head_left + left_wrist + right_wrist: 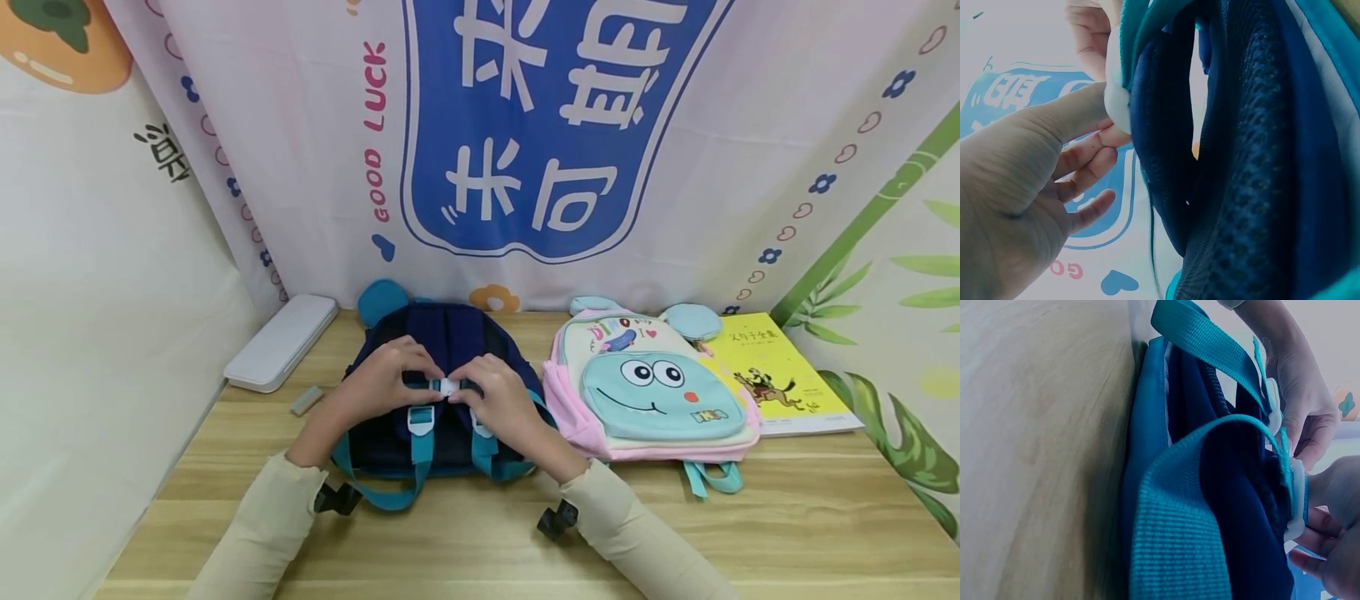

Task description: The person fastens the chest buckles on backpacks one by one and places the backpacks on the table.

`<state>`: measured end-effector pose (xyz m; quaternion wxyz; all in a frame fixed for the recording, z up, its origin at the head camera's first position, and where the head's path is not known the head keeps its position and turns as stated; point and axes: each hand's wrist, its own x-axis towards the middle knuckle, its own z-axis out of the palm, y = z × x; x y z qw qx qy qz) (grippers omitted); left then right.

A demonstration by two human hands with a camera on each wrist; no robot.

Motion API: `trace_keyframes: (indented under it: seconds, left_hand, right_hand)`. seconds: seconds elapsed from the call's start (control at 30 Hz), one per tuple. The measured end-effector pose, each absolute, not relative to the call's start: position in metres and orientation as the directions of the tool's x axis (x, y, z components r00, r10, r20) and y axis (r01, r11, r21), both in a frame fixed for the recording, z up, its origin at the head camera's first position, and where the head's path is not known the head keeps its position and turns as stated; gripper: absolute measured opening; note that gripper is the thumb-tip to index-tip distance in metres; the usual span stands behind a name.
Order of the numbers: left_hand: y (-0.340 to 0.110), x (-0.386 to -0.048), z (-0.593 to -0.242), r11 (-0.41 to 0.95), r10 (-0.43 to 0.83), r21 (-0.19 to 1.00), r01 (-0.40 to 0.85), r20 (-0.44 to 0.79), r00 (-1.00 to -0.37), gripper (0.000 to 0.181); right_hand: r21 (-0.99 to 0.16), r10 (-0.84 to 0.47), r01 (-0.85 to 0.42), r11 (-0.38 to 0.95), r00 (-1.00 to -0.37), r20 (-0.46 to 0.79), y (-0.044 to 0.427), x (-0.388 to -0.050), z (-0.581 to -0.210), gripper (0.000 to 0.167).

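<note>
Wood-grain tabletop before a printed curtain; on it a navy backpack lies strap side up. Its small white buckle sits directly between the left hand and right hand, pinched by the fingertips of both, neither nearer; its long axis appears to run crosswise. Teal webbing hangs below, threaded through a white plastic adjuster.
</note>
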<state>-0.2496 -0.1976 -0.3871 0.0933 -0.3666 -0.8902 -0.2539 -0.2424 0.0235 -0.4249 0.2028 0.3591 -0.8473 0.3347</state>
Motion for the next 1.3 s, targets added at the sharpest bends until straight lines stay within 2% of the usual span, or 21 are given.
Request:
trace_keyframes:
  seconds: [0.17,0.47,0.87,1.3]
  left_hand:
    - [-0.201,-0.251,-0.387,0.604,0.619,0.366,0.708,0.343,-0.706,0.018]
    - [-0.201,-0.252,-0.388,0.649,0.623,0.389,0.654,0.222,-0.750,0.016]
    - [-0.200,-0.253,-0.394,0.706,0.598,0.390,0.591,0.118,-0.793,0.015]
    - [-0.199,-0.253,-0.397,0.699,0.598,0.410,0.585,0.112,-0.793,0.015]
  right_hand:
    - [-0.397,-0.508,-0.749,0.530,-0.656,0.559,0.023,-0.242,-0.425,0.019]
    - [-0.324,-0.551,-0.757,0.567,-0.641,0.534,0.022,-0.243,-0.432,0.022]
    - [-0.313,-0.590,-0.730,0.608,-0.679,0.437,0.020,-0.243,-0.435,0.021]
    - [-0.357,-0.632,-0.726,0.587,-0.687,0.358,0.024,-0.244,-0.432,0.024]
